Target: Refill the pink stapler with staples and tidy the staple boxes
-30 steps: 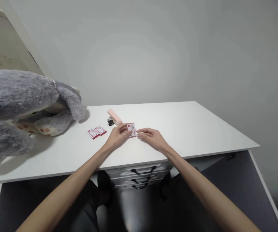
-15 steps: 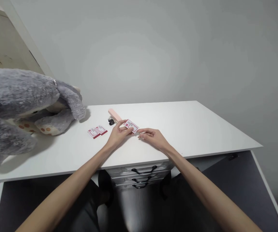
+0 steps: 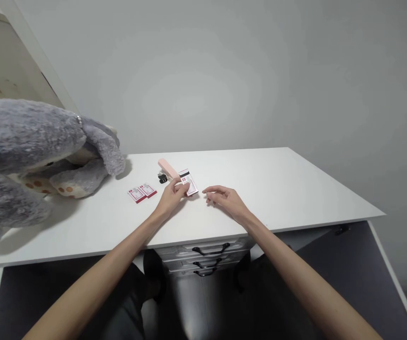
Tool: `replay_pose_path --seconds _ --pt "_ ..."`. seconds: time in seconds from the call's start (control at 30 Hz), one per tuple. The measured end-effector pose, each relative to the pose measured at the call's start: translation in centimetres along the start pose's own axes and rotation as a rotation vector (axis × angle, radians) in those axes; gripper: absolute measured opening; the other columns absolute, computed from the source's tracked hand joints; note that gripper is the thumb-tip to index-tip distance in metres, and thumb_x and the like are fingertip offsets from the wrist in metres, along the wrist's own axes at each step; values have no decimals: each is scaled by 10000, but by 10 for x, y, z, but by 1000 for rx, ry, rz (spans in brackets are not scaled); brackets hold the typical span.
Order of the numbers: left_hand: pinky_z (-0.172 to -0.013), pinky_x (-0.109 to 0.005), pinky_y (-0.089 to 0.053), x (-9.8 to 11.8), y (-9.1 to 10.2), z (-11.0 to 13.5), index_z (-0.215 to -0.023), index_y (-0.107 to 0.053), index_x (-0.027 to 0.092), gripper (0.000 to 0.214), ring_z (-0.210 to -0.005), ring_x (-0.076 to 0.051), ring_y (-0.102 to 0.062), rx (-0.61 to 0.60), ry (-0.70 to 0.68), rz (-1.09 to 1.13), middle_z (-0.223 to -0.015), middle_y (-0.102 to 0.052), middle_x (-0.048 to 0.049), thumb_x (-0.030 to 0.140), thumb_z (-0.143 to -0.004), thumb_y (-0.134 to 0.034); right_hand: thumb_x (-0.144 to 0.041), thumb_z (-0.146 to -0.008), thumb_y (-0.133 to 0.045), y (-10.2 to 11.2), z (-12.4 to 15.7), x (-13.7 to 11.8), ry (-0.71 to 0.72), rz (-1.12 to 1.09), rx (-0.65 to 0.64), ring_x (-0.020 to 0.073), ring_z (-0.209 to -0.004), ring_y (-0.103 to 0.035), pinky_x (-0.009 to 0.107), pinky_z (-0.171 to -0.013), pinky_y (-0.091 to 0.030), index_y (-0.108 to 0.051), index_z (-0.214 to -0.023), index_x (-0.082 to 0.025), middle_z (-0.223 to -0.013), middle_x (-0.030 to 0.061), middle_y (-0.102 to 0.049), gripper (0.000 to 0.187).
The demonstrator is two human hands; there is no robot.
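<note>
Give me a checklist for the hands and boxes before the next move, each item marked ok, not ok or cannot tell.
1. Left hand has the held box: ok, thumb on its face.
2. Right hand free: ok, nothing seen in it.
3. Held box shut: cannot tell, though a black strip shows near its far end.
4. Held box apart from the pink item: cannot tell.
5. Other two boxes lying on the table: ok.

White desktop point(image 3: 253, 189); large gray plush toy point(image 3: 37, 130) at left; two red-and-white boxes point(image 3: 142, 192) side by side; farther right, small black item point(image 3: 163, 179) beside long pink object point(image 3: 168, 168).
</note>
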State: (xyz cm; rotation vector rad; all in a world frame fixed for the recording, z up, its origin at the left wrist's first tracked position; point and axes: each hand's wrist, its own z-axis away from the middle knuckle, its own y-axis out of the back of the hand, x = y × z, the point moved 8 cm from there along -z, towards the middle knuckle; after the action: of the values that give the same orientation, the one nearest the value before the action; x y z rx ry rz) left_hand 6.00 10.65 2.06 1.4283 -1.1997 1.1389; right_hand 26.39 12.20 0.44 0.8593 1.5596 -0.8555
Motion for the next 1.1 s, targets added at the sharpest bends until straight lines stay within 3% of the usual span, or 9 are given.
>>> replay_pose_path --seconds 0.13,0.23,0.37,0.53,0.7,0.9,1.1 --pt "-706 -313 -539 3 -3 1 -1224 -727 169 530 -771 -207 -695 -33 -39 -182 -886 -768 -40 609 -934 -684 -513 -825 -872 5 0 -4 69 58 51 249 -1147 -699 393 -969 -581 -843 -1059 -252 -1351 104 -727 351" --pt "-719 -317 -527 8 -13 6 -1313 -738 158 578 -813 -225 -697 -116 -68 -278 -937 -781 -55 603 -953 -660 -526 -830 -873 3 0 -6 112 101 18 273 -1238 -674 422 -1011 -586 -859 -1032 -273 -1518 96 -612 324" --pt "-808 -335 -543 14 -27 14 -1356 -742 175 568 -937 -256 -724 -248 -103 -271 -1095 -803 -81 588 -979 -640 -533 -839 -875 -1 0 -7 153 165 -23 311 -1399 -590 460 -1094 -569 -869 -1054 -304 -1526 98 -588 314" --pt "-689 -301 -486 12 -33 18 -1272 -789 185 515 -770 -220 -666 -344 -109 -350 -884 -776 -47 582 -989 -627 -545 -830 -888 0 0 -6 157 170 4 315 -1415 -591 464 -1137 -556 -873 -1069 -296 -1621 94 -511 345" --pt "-691 -290 -443 10 -38 21 -1303 -770 161 545 -758 -193 -613 -425 -108 -396 -917 -758 -48 584 -1010 -592 -567 -842 -874 7 -3 2 148 157 68 304 -1338 -651 459 -1093 -589 -862 -1105 -278 -1582 109 -550 391" --pt "-709 -288 -427 9 -41 24 -1331 -743 134 598 -777 -187 -601 -485 -66 -383 -931 -746 -52 613 -1013 -580 -539 -866 -857 10 -5 5 197 189 96 323 -1411 -595 466 -1108 -573 -854 -1151 -279 -1521 122 -599 386" --pt "-772 -305 -472 11 -41 23 -1377 -720 129 628 -865 -222 -658 -477 -71 -351 -1029 -777 -80 618 -1006 -585 -558 -903 -797 11 -5 3 187 139 121 284 -1275 -672 437 -1030 -596 -839 -1164 -266 -1429 121 -690 393"
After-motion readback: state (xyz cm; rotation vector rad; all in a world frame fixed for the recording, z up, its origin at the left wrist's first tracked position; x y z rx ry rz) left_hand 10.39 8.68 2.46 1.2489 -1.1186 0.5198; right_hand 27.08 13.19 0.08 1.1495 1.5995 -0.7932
